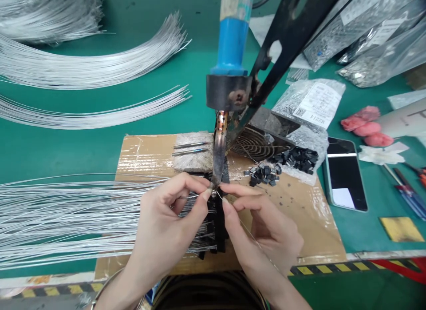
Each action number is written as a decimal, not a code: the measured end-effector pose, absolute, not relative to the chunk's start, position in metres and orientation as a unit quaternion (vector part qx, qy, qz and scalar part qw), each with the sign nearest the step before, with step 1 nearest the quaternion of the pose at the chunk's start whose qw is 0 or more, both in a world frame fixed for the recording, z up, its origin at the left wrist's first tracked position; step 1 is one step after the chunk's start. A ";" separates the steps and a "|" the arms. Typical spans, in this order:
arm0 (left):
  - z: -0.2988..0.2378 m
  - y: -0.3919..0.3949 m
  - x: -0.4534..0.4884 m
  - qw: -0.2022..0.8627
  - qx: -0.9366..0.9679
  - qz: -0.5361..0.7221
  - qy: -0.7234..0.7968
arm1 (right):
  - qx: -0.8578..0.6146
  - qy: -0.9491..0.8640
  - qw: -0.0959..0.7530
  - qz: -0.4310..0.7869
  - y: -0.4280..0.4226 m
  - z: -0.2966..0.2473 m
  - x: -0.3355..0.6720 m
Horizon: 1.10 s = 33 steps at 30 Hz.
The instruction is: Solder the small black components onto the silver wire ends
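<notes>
My left hand (169, 221) pinches a thin silver wire between thumb and forefinger, right under the tip of a fixed soldering iron (219, 156) with a blue handle (232, 43). My right hand (262, 230) pinches another thin wire, probably solder, and points its end at the same tip. A row of small black parts (218, 225) with wires attached lies between my hands on a taped cardboard pad (309, 216). A wide fan of silver wires (60, 216) spreads to the left.
Loose black components (293, 161) spill from a clear bag. A phone (344, 172) lies to the right, with pink objects (364, 123), foil bags (372, 39) and tools beyond it. More wire bundles (89, 65) lie on the green mat at back left. Hazard tape marks the front edge.
</notes>
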State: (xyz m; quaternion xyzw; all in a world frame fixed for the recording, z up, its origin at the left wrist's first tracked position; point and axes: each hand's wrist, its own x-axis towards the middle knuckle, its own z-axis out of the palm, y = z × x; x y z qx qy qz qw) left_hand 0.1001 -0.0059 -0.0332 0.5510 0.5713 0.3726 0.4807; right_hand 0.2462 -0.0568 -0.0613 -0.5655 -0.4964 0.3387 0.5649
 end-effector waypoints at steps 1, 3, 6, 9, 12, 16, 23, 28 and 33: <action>-0.033 -0.006 0.100 0.479 0.552 0.372 0.572 | -0.567 -0.494 0.566 0.337 -0.057 -0.061 0.246; -0.032 -0.007 0.099 0.477 0.554 0.372 0.571 | -0.567 -0.493 0.569 0.333 -0.056 -0.061 0.246; -0.031 -0.009 0.098 0.481 0.554 0.371 0.569 | -0.559 -0.497 0.574 0.333 -0.056 -0.061 0.246; -0.032 -0.009 0.098 0.480 0.555 0.370 0.571 | -0.558 -0.497 0.576 0.332 -0.057 -0.062 0.246; -0.032 -0.009 0.098 0.477 0.556 0.367 0.573 | -0.556 -0.500 0.578 0.327 -0.058 -0.062 0.246; -0.032 -0.008 0.099 0.489 0.553 0.363 0.569 | -0.553 -0.497 0.578 0.335 -0.057 -0.062 0.246; -0.035 -0.009 0.097 0.491 0.551 0.368 0.566 | -0.547 -0.504 0.587 0.320 -0.055 -0.064 0.246; -0.035 -0.009 0.097 0.483 0.558 0.374 0.561 | -0.544 -0.501 0.591 0.322 -0.055 -0.064 0.245; -0.036 -0.008 0.098 0.478 0.564 0.381 0.555 | -0.544 -0.502 0.593 0.315 -0.055 -0.063 0.245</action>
